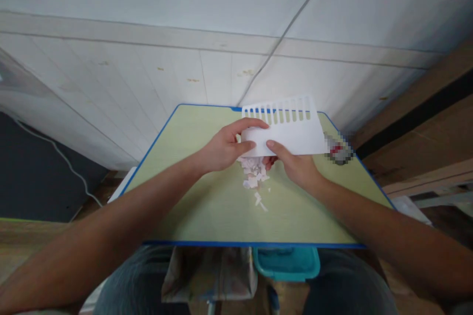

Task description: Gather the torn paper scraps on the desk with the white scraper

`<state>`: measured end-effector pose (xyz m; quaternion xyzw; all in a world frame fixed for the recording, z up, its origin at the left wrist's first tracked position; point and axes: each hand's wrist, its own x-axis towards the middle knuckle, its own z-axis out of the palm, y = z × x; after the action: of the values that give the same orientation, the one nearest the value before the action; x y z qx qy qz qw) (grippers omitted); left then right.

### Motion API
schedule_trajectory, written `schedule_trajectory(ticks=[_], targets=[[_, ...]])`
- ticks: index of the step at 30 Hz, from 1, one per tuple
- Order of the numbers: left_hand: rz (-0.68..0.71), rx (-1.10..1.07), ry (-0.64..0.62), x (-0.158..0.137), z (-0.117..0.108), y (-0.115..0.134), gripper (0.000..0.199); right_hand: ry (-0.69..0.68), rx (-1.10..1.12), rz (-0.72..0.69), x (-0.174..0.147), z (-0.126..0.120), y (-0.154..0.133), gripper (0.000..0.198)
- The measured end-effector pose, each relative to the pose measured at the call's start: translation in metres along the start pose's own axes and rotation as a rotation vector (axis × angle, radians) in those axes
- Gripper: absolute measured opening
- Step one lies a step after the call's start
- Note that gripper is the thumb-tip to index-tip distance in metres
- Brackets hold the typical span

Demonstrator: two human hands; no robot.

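A white sheet of paper or thin card (291, 139) is held up over the table, with a row of long rounded slots cut along its far edge. My left hand (231, 143) pinches its left end between thumb and fingers. The thumb of my right hand (295, 165) presses on the near edge, its fingers curled underneath. Below the sheet lies a small heap of pale paper scraps (253, 172), partly hidden by it. A few loose bits (258, 200) rest closer to me.
The pale green table (207, 211) has a blue rim. A pixelated object (339, 150) lies at the right. A cloth bag (210, 273) and a teal plastic container (288, 263) sit below the front edge. A grey cable (281, 39) runs down the white wall behind.
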<state>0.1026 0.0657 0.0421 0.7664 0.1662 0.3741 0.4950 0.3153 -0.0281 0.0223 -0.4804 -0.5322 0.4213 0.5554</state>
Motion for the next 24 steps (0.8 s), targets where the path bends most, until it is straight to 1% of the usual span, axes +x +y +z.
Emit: schedule_trajectory(ticks=[2, 3, 4, 6, 7, 10, 12, 14, 17, 19, 22, 24], targets=[[-0.016, 0.231, 0.030, 0.003, -0.015, -0.009, 0.048, -0.005, -0.084, -0.019, -0.003, -0.008, -0.003, 0.050], [-0.028, 0.297, 0.076, 0.005, -0.024, -0.015, 0.050, -0.023, -0.132, -0.031, -0.008, -0.014, -0.006, 0.048], [-0.034, 0.348, 0.162, 0.006, -0.033, -0.024, 0.048, -0.050, -0.178, -0.047, -0.014, -0.020, -0.009, 0.050], [-0.063, 0.496, 0.347, 0.008, -0.050, -0.046, 0.047, -0.172, -0.278, -0.052, -0.028, -0.032, -0.015, 0.054], [-0.091, 0.597, 0.389, 0.008, -0.057, -0.058, 0.047, -0.234, -0.317, -0.059, -0.034, -0.036, -0.017, 0.055], [-0.176, 0.853, 0.334, 0.007, -0.067, -0.086, 0.048, -0.317, -0.413, -0.108, -0.049, -0.046, -0.018, 0.052], [-0.229, 0.952, 0.271, 0.008, -0.067, -0.092, 0.048, -0.332, -0.467, -0.136, -0.053, -0.049, -0.015, 0.049], [-0.299, 0.996, 0.233, 0.012, -0.062, -0.091, 0.048, -0.362, -0.521, -0.152, -0.054, -0.053, -0.013, 0.046], [-0.376, 0.998, 0.240, 0.021, -0.054, -0.084, 0.048, -0.425, -0.584, -0.155, -0.053, -0.057, -0.012, 0.043], [-0.388, 0.988, 0.264, 0.024, -0.051, -0.080, 0.046, -0.429, -0.621, -0.155, -0.053, -0.059, -0.012, 0.042], [-0.368, 1.009, 0.264, 0.026, -0.053, -0.077, 0.048, -0.402, -0.662, -0.165, -0.052, -0.059, -0.014, 0.038], [-0.388, 1.026, 0.261, 0.026, -0.056, -0.077, 0.048, -0.388, -0.660, -0.168, -0.051, -0.057, -0.015, 0.029]])
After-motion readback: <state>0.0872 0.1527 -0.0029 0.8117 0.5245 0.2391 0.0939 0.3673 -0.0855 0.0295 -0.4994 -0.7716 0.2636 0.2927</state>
